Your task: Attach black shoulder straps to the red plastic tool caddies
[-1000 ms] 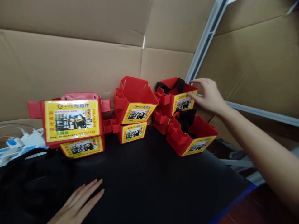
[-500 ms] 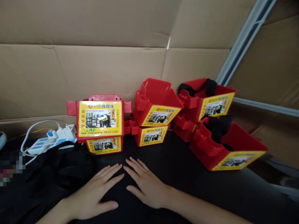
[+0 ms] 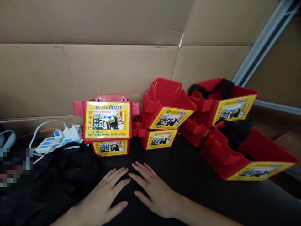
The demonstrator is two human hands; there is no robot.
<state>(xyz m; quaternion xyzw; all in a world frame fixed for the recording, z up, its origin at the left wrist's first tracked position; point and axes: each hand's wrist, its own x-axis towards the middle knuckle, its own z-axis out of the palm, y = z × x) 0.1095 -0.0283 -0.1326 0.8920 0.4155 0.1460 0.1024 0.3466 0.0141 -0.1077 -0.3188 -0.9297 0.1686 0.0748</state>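
Note:
My left hand (image 3: 107,196) lies flat on the black tabletop (image 3: 188,175), fingers stretched out and holding nothing. Beside it my right hand (image 3: 156,191) rests palm down, also open, with its fingertips close to those of the left. Beyond my hands stand red plastic tool boxes with yellow labels. On the left, one box (image 3: 108,121) sits on another (image 3: 111,147). In the middle a tilted box (image 3: 168,103) rests on a lower one (image 3: 161,139). To the right are a box with a black strap (image 3: 235,106) and a nearer strapped box (image 3: 249,166).
Black straps or fabric (image 3: 68,175) lie heaped left of my left hand. Behind them is a white power strip (image 3: 55,142) with plugs and cables. A cardboard wall (image 3: 117,69) closes off the back, and a metal post (image 3: 261,40) slants up at the right.
The view has turned slightly left, so the boxes and both hands appear farther right. My hands stay flat on the table, and the boxes keep their places.

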